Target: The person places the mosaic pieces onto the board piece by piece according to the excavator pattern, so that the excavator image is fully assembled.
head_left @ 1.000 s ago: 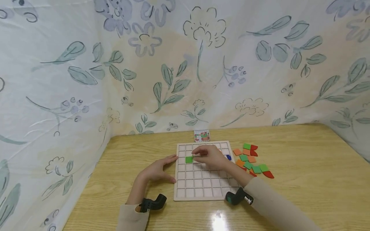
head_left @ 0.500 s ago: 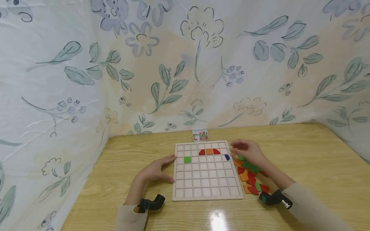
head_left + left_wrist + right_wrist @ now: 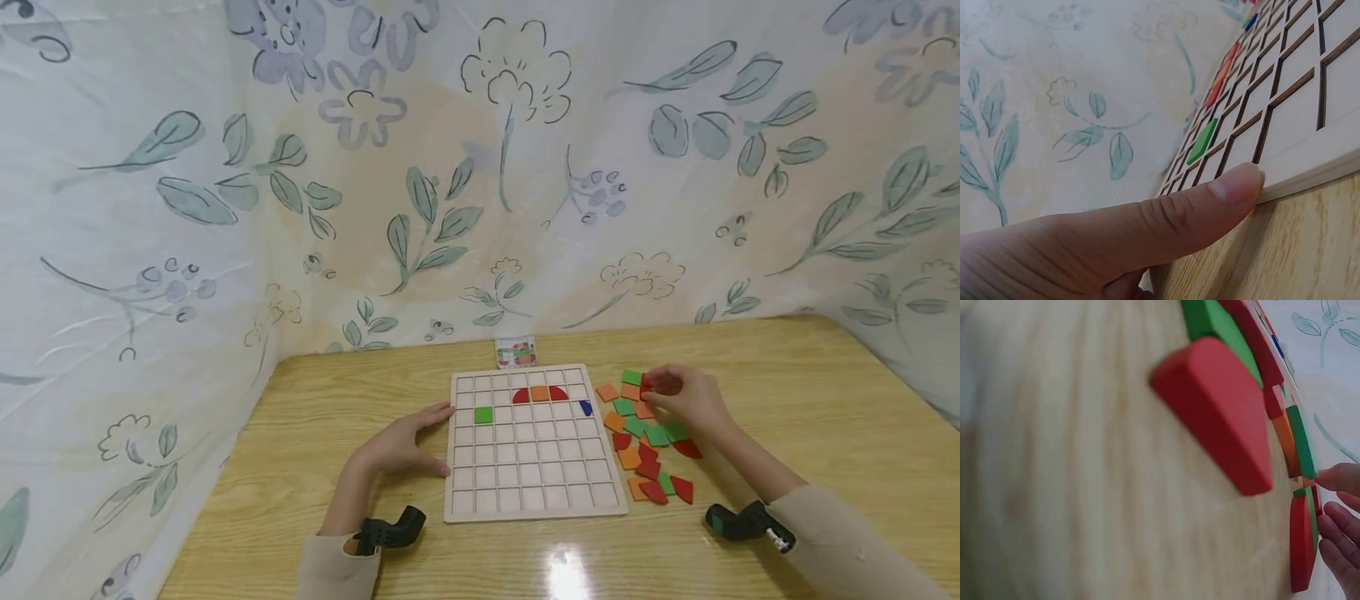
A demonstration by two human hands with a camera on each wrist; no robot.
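Note:
My left hand (image 3: 396,443) rests at the left edge of a wooden grid board (image 3: 527,454), its thumb (image 3: 1235,186) against the rim. Set in the grid are a green square tile (image 3: 483,415), an orange square tile (image 3: 540,393) between two red quarter-round tiles, and a small blue piece (image 3: 587,407). To the right, my right hand (image 3: 692,402) reaches over the far end of the loose tiles. Its thumb and fingertips are apart around a red tile (image 3: 646,387), which they partly hide. The right wrist view shows these fingers beside a green tile (image 3: 1300,442).
Loose red, orange and green tiles (image 3: 657,436) lie along the board's right side, some overlapping. A small printed card (image 3: 516,352) with a coloured pattern sits behind the board. Floral cloth (image 3: 420,150) hangs around the back and left of the wooden table (image 3: 795,400).
My right hand has left the board, uncovering the red and orange tiles there, and moved right to the far end of the loose tiles. My left hand stays at the board's edge.

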